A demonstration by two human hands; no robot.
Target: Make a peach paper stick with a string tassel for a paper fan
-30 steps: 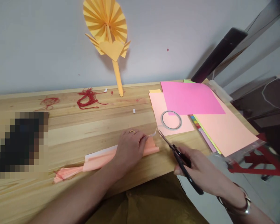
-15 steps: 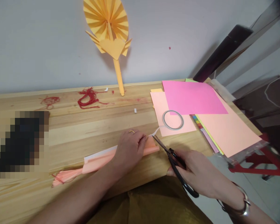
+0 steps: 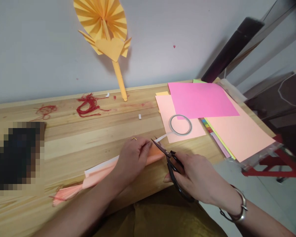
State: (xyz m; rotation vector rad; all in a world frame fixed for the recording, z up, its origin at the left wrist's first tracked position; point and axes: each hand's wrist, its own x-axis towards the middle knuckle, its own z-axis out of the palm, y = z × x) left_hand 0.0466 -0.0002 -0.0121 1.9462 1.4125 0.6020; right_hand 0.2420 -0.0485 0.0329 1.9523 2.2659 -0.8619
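My left hand, wearing a ring, is closed on a rolled peach paper and presses it to the table. A white tape strip runs along the paper's far edge. At its left end, the pleated part is tied with red thread. My right hand grips black-handled scissors. Their slightly parted blades reach over the paper's right end, at the tape strip leading to a tape roll. Whether the blades touch the strip, I cannot tell.
A yellow pleated paper fan leans on the wall. Red thread lies behind the paper roll. Pink paper and peach sheets cover the table's right end. A blurred-out dark object lies at left. A red stool stands below.
My right hand has brought the scissors left and slightly up, over the end of the paper roll, and the blades have parted. My left hand still holds the paper. The whole view has shifted slightly.
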